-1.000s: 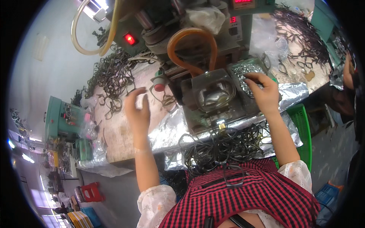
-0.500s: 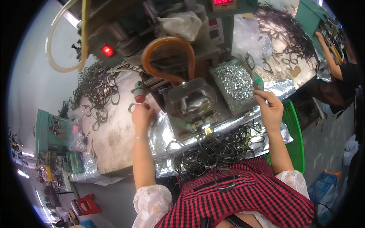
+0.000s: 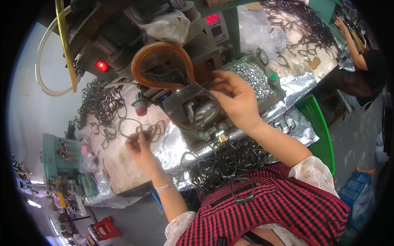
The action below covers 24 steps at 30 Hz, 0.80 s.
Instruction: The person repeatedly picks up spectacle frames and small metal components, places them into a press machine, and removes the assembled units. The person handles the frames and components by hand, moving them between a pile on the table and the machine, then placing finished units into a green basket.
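My left hand is over the bench left of the press, its fingers pinched on a dark eyeglass frame whose outline is blurred. My right hand reaches in at the right side of the press's clear guard, fingers bent toward the press. Its fingertips are partly hidden, and what they hold is too small to make out. Beyond that wrist lies a green tray heaped with small shiny metal pieces. A round red button sits above my left hand.
Dark eyeglass frames pile up on foil before my apron. More frames lie at the left, and dark strips at the far right. A brown hose loops above the guard. A green basket stands right; another person's arm works beyond.
My right hand has moved left from the tray's edge to the press guard. My left hand has come down and left from beside the red button, with an eyeglass frame now showing at its fingers.
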Each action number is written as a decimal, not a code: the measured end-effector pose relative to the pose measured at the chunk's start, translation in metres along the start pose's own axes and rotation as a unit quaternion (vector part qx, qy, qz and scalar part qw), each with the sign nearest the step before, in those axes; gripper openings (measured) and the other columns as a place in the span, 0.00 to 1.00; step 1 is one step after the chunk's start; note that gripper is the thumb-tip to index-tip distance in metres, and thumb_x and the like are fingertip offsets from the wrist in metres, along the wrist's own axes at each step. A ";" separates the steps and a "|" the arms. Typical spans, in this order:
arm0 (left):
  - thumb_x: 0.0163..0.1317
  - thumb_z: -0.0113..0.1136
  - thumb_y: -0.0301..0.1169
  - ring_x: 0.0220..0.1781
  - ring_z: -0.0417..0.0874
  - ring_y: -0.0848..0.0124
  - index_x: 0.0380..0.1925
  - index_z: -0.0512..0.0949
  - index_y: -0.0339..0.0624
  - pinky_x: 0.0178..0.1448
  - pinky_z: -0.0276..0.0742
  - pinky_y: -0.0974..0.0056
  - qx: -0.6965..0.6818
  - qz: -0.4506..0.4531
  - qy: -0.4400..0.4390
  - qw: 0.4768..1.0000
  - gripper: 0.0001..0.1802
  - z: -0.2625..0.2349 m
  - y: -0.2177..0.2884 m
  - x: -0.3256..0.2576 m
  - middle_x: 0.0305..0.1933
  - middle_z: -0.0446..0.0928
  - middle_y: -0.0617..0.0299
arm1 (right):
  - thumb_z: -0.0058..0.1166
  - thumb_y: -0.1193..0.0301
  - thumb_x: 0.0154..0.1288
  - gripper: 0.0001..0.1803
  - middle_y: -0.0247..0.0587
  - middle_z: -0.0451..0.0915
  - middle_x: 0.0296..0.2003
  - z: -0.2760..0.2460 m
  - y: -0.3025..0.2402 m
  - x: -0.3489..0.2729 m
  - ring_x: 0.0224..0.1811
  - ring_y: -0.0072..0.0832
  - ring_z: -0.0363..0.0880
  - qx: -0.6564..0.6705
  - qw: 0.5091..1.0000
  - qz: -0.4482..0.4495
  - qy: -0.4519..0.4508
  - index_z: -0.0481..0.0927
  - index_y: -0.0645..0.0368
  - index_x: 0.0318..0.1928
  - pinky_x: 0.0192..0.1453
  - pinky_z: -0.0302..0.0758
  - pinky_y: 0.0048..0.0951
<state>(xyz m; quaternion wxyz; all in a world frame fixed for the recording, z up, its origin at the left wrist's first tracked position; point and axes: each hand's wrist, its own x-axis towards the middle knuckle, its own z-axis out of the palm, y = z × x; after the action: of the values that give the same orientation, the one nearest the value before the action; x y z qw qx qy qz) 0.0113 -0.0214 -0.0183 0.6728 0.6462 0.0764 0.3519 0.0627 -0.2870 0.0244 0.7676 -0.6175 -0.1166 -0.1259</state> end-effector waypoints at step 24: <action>0.53 0.66 0.17 0.38 0.86 0.65 0.32 0.77 0.29 0.46 0.78 0.67 0.050 0.166 -0.243 0.954 0.08 0.100 0.093 -0.043 0.33 0.84 0.51 | 0.63 0.71 0.51 0.07 0.42 0.79 0.52 -0.105 0.050 0.012 0.64 0.44 0.69 -0.568 0.807 -0.151 0.053 0.80 0.57 0.31 0.57 0.74 0.44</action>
<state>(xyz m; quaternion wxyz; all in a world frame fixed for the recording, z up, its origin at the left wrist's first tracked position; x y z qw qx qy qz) 0.0005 -0.1351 0.0673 0.5695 0.7488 -0.1806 0.2868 0.0935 -0.3797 -0.0392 0.2557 -0.9104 -0.0746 -0.3165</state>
